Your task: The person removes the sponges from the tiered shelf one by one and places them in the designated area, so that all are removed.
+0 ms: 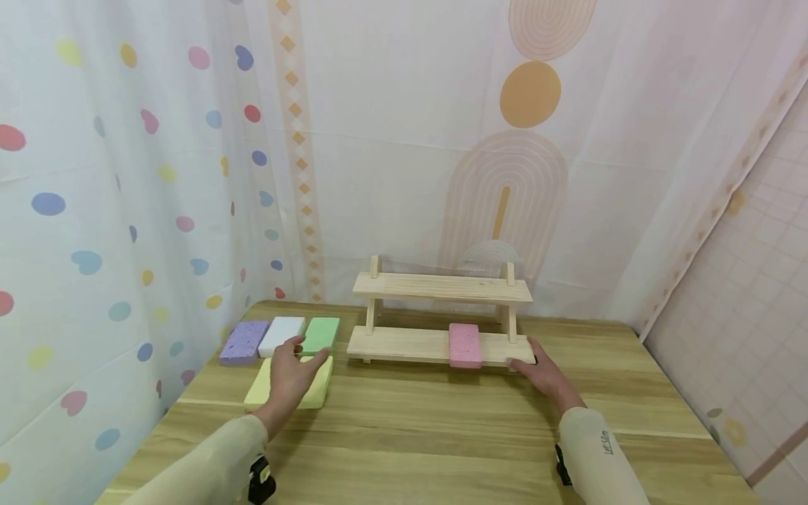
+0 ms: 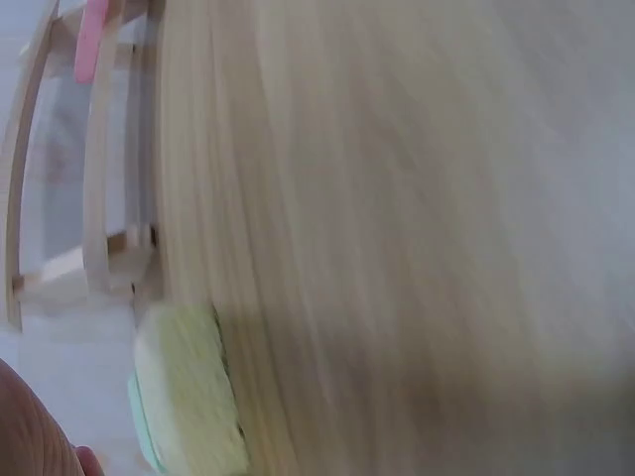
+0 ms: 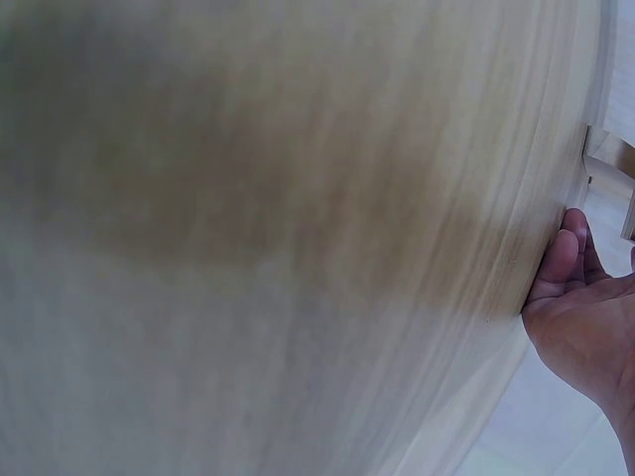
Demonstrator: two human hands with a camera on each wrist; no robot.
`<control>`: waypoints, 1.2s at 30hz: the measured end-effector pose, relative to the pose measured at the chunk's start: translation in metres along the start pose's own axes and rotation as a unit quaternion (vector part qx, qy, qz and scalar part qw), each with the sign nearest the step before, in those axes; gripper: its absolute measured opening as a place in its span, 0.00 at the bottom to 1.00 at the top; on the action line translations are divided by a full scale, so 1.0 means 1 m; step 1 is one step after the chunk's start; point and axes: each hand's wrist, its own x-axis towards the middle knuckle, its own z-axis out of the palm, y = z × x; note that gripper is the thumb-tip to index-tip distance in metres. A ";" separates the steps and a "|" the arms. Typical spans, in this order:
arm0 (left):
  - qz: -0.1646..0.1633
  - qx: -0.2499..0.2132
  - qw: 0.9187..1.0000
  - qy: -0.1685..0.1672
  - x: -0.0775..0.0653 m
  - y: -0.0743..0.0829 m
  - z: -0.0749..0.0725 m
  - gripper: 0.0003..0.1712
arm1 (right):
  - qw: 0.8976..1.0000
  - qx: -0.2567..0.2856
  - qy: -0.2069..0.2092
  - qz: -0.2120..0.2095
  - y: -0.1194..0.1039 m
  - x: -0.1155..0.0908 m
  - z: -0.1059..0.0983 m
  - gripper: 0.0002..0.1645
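Note:
My left hand (image 1: 292, 373) hovers over the yellow sponge (image 1: 318, 389), thumb and fingers apart, with nothing seen between them. Just beyond it lie a green sponge (image 1: 321, 334) and a white sponge (image 1: 282, 334); a purple sponge (image 1: 245, 342) sits at their left. My right hand (image 1: 548, 375) holds the right end of a two-tier wooden shelf (image 1: 404, 344), thumb at the front edge and fingers at the end. A pink sponge (image 1: 464, 344) lies on the lower tier, right of the middle. In the left wrist view the yellow sponge (image 2: 189, 397) is blurred and only part of the hand shows.
The wood-grain table (image 1: 429, 435) bears everything. A patterned curtain (image 1: 391, 140) hangs close behind the shelf, and a dotted one (image 1: 126, 231) runs along the left side. Black straps (image 1: 260, 480) sit on the wrists.

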 end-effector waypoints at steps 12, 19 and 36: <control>0.026 -0.045 0.998 -0.027 -0.002 0.033 0.055 0.41 | 1.000 -0.003 -0.003 -0.005 0.002 0.003 -0.001 0.58; 0.034 -0.067 0.996 -0.039 -0.010 0.048 0.077 0.40 | 1.000 -0.001 0.000 -0.007 0.000 0.001 -0.001 0.58; 0.027 -0.109 0.993 -0.043 -0.030 0.077 0.138 0.42 | 1.000 -0.007 0.001 -0.011 0.000 0.000 0.000 0.58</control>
